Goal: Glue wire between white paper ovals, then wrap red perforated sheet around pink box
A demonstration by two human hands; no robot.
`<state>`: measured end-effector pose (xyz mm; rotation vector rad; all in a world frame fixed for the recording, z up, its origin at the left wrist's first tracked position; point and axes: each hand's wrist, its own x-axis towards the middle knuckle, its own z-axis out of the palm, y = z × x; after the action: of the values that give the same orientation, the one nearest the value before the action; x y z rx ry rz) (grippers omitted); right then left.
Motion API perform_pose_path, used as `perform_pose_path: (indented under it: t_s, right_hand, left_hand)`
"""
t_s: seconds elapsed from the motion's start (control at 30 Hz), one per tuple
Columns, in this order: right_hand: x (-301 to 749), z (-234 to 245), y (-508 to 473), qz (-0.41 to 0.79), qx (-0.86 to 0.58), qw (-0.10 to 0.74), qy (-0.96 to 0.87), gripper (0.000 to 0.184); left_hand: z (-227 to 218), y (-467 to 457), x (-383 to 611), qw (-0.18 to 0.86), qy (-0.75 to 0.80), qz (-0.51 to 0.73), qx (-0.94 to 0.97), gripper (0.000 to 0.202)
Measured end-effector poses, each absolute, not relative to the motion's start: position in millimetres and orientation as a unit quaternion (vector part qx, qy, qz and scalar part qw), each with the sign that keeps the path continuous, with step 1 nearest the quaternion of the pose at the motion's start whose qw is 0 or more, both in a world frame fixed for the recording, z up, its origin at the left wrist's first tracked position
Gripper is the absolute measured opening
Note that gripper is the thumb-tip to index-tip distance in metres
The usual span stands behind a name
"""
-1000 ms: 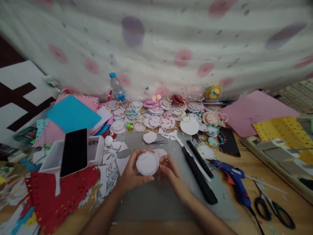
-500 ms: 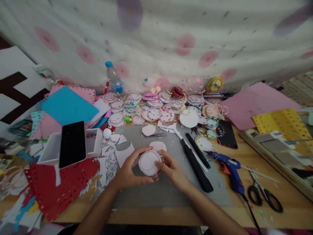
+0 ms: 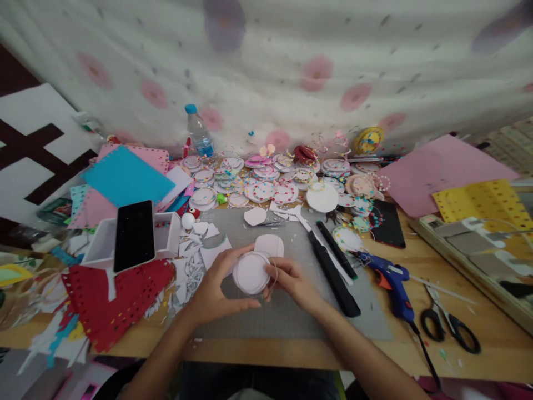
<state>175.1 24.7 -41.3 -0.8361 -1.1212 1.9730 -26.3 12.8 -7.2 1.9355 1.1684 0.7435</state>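
Over the grey cutting mat (image 3: 291,322) a round white paper disc (image 3: 251,272) is held up, with a thin, wire-like loop around its edge. My left hand (image 3: 216,291) curves around its left side, index finger at the top edge and thumb stretched along below. From the right, my right hand (image 3: 293,283) pinches the disc's edge and the loop between thumb and fingers; the fingers behind are partly hidden. Just beyond lies another white paper piece (image 3: 270,245) on the mat. Farther back rest a small white cut piece (image 3: 255,216) and tweezers (image 3: 270,224).
Right of the hands lie a black-handled tool (image 3: 333,275), a blue glue gun (image 3: 391,280) and scissors (image 3: 447,322). Paper scraps (image 3: 191,272), a phone (image 3: 134,236) on a white box and red felt (image 3: 112,305) are left. Decorated discs (image 3: 264,190) and a bottle (image 3: 200,133) stand behind.
The view has tilted and shifted slightly. The disc has turned a little in my hands, and the loop now sits closer around its edge. Both hands keep hold.
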Motion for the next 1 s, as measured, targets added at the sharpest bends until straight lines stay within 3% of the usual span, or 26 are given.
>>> perform_pose_path:
  t_s: [0.07,0.13,0.33,0.47,0.57,0.67,0.8,1.0]
  right_hand:
    - [174.4,-40.0,25.7,0.749,-0.340,0.354,-0.446,0.042]
    - [173.5,-39.2,26.3,0.737,-0.351,0.354,-0.456,0.044]
    - [173.8,-38.9,25.4,0.718,-0.371,0.331,-0.487,0.047]
    - [175.7,-38.4,24.6,0.705,-0.385,0.310,-0.509,0.044]
    - [175.7,-37.8,24.0,0.698,-0.389,0.290,-0.526,0.041]
    - [174.6,-38.9,24.0,0.687,-0.391,0.288,-0.541,0.036]
    - [173.8,-43.5,24.8,0.667,-0.388,0.302,-0.560,0.030]
    - [172.2,-46.6,24.6,0.656,-0.385,0.299,-0.576,0.032]
  left_hand:
    - [-0.1,12.7,-29.2,0.354,0.448,0.282,0.771,0.097]
    - [9.5,13.2,-31.9,0.331,0.428,0.281,0.793,0.093]
    - [38.5,21.0,-39.6,0.252,0.389,0.216,0.859,0.049]
    - [47.9,26.3,-43.1,0.093,0.431,0.227,0.868,0.018]
    - [49.6,27.5,-38.3,0.022,0.420,0.203,0.884,0.026]
    - [46.4,29.2,-27.8,0.012,0.303,0.160,0.940,0.033]
    - [39.6,34.3,-14.2,-0.036,0.174,0.128,0.976,0.029]
    - [35.4,40.0,-6.0,-0.120,0.164,0.124,0.971,0.020]
